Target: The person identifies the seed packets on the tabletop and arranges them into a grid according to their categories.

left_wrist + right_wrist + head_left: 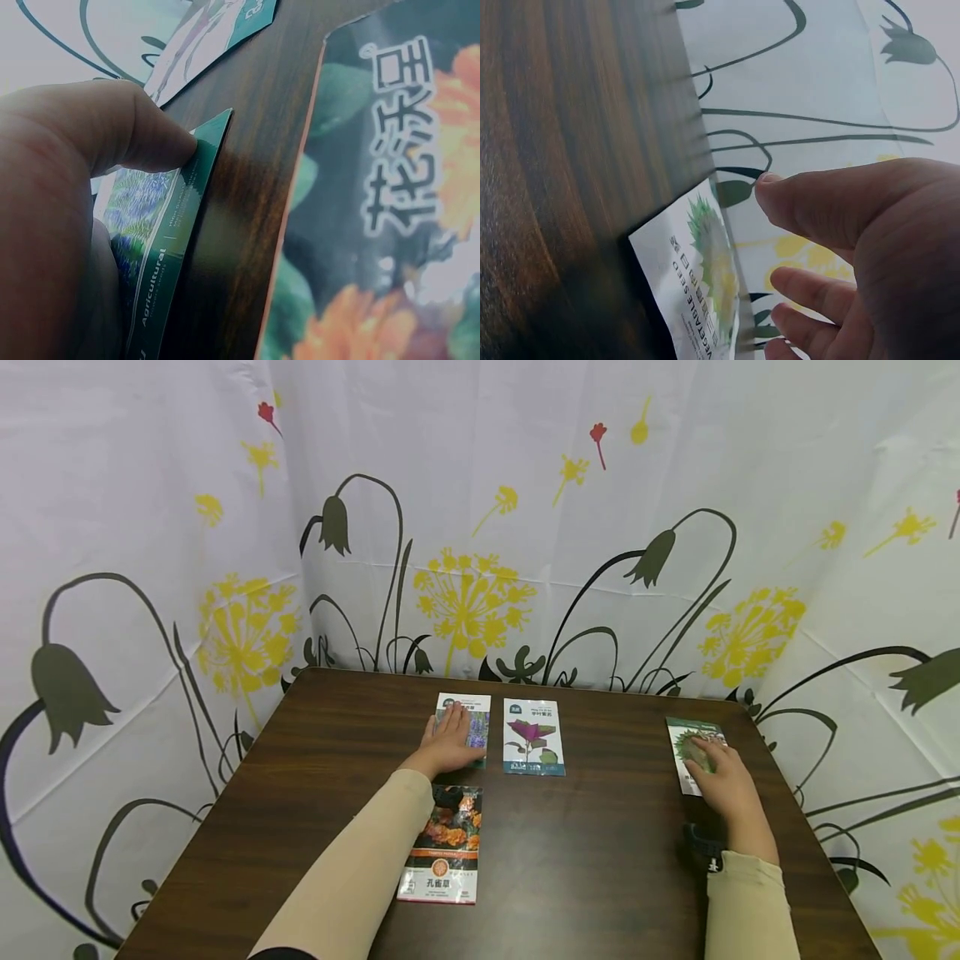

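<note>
Four flat seed packets lie on the table, so several are in view. My left hand point(447, 745) rests on a packet with purple flower spikes point(477, 731), fingers extended over it. In the left wrist view, the thumb touches that packet's green edge point(165, 262). To its right lies a white packet with a purple-leaved plant point(534, 739). An orange-flower packet point(442, 852) is partly covered by the left forearm. My right hand point(726, 787) hovers at a green-and-white vegetable seed packet point(690, 777); in the right wrist view its fingers are spread apart from the packet.
The dark wooden table point(585, 860) has its far edge against a white curtain point(465, 460) printed with flowers. More curtain hangs along both sides. A dark band point(705, 843) circles the right wrist.
</note>
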`<state>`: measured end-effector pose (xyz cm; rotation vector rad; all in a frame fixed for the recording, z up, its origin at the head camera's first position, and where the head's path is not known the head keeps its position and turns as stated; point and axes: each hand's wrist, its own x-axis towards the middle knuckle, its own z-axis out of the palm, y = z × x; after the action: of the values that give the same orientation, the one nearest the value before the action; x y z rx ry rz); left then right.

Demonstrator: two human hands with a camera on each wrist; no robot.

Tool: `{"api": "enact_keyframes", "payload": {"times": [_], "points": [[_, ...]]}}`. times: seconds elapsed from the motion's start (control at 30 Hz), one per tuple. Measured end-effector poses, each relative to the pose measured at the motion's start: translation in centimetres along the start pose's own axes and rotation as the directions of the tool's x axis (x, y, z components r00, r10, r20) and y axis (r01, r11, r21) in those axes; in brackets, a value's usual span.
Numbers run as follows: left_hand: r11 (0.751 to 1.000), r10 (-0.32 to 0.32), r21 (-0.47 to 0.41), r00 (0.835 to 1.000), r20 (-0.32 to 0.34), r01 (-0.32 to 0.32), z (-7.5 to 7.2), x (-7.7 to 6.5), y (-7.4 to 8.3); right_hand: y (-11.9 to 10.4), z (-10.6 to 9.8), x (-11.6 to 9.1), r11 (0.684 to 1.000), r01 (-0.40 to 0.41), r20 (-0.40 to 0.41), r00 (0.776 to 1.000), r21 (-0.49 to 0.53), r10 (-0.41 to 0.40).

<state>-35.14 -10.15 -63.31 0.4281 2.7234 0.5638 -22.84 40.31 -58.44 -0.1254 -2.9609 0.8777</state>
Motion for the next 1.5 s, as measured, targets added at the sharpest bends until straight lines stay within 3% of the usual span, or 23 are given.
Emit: {"api": "enact_keyframes", "payload": {"times": [0.6, 0.87, 1.1, 1.23, 1.5], "points": [[1.0, -0.005, 0.013, 1.0, 0.015, 0.005, 0.2, 0.0, -0.1, 0.5, 0.7, 0.3, 1.0, -0.031, 0.034, 0.999, 0.0, 0.031], [1.0, -0.003, 0.02, 1.0, 0.014, 0.003, 0.1, 0.3, -0.3, 1.0, 1.0, 0.1, 0.997, 0.064, 0.02, 0.998, -0.047, -0.063], [1.0, 0.001, 0.031, 1.0, 0.009, -0.002, 0.1, 0.4, -0.4, 0.5, 0.9, 0.0, 0.996, 0.0, 0.03, 1.0, -0.088, 0.003], [1.0, -0.003, 0.025, 1.0, 0.011, 0.003, 0.1, 0.2, -0.3, 0.1, 0.9, 0.0, 0.992, 0.003, 0.021, 1.0, -0.126, 0.0], [1.0, 0.003, 0.004, 1.0, -0.011, -0.003, 0.1, 0.0, -0.1, -0.2, 0.8, -0.1, 0.998, 0.007, 0.074, 0.997, -0.057, -0.003]]}}
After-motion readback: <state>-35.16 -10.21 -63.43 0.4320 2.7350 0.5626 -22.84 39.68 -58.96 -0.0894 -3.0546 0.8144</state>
